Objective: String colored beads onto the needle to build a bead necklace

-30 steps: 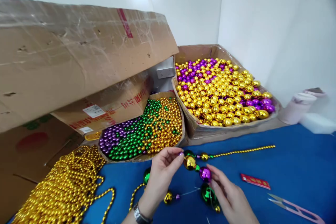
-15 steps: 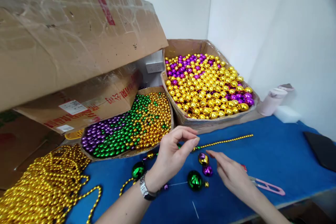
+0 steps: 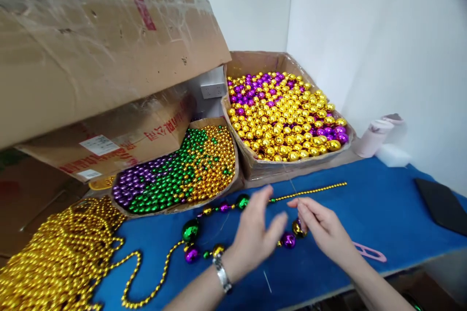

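Observation:
My right hand (image 3: pixel 323 228) is closed in a pinch on a thin thread (image 3: pixel 294 187), whose end sticks up above the fingertips. A gold ball (image 3: pixel 298 229) and a purple ball (image 3: pixel 289 240) are just under that hand. My left hand (image 3: pixel 257 233), slightly blurred, has its fingers apart and seems to hold nothing. It hovers over a string of mixed beads on the table, hiding part of it. That string shows a large green ball (image 3: pixel 190 231), a second green ball (image 3: pixel 242 201) and a purple ball (image 3: pixel 191 254). A gold bead chain (image 3: pixel 314 189) stretches off to the right.
Behind stand a box of gold and purple balls (image 3: pixel 245 164) and a box of small green, gold and purple beads (image 3: pixel 239 177). Gold bead strands (image 3: pixel 54 257) are heaped at left. Pink-handled scissors (image 3: pixel 372 252), partly hidden, and a black flat object (image 3: pixel 440 206) lie at right.
My right hand has moved up and now pinches the thread. My left hand has come down and its fingers have parted. The gold and purple balls have shifted right.

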`<state>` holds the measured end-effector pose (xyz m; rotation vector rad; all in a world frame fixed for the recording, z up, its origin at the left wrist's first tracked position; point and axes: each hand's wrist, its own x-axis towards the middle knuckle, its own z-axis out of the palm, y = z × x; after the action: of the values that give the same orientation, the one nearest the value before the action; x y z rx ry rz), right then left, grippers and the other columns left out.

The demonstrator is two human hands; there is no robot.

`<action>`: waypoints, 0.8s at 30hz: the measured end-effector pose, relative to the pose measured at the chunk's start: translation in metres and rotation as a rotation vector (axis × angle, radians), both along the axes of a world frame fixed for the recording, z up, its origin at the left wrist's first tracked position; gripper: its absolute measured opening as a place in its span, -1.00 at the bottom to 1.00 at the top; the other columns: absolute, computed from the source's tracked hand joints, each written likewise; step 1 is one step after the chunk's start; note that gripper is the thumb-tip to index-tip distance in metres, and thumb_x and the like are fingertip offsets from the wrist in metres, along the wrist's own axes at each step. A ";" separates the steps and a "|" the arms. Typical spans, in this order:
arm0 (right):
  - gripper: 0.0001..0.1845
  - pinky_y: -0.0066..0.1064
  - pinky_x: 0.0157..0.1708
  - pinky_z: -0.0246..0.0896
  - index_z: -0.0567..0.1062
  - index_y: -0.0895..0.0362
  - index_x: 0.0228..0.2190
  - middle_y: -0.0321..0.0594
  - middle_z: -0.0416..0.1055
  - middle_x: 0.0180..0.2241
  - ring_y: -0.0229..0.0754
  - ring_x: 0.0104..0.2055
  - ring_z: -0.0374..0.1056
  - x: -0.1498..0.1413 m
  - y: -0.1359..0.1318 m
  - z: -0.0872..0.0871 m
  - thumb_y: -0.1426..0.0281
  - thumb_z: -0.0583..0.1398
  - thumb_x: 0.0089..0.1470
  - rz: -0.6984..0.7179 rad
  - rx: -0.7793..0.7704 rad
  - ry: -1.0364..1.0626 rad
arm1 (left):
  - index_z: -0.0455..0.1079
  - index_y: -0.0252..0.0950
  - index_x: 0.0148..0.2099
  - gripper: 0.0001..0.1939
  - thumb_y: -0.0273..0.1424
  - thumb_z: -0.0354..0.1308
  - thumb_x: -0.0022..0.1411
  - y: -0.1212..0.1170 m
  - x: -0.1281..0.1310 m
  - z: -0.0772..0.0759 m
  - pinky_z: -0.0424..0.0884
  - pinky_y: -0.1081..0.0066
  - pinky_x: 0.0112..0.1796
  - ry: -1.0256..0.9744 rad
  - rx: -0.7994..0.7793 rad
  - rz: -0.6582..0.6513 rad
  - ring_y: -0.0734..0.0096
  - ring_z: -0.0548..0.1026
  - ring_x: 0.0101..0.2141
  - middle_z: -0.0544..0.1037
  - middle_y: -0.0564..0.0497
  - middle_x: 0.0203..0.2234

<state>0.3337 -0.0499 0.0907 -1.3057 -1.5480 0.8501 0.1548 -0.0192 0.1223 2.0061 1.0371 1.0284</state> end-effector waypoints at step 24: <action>-0.77 -0.52 -0.60 0.01 0.48 0.11 -0.26 -0.38 0.11 -0.61 -0.38 -0.56 0.07 0.072 0.019 0.001 0.28 0.28 0.04 -0.385 0.097 0.793 | 0.39 -0.31 0.02 -0.61 -0.57 -0.05 0.18 -0.011 -0.202 -0.082 0.25 0.06 -0.02 1.142 0.259 0.224 -0.02 0.36 0.00 0.51 -0.16 -0.09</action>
<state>0.4054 -0.0307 0.0913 -0.9673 -0.6793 0.8775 -0.0473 -0.0307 0.0407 2.7861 1.7693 -0.0144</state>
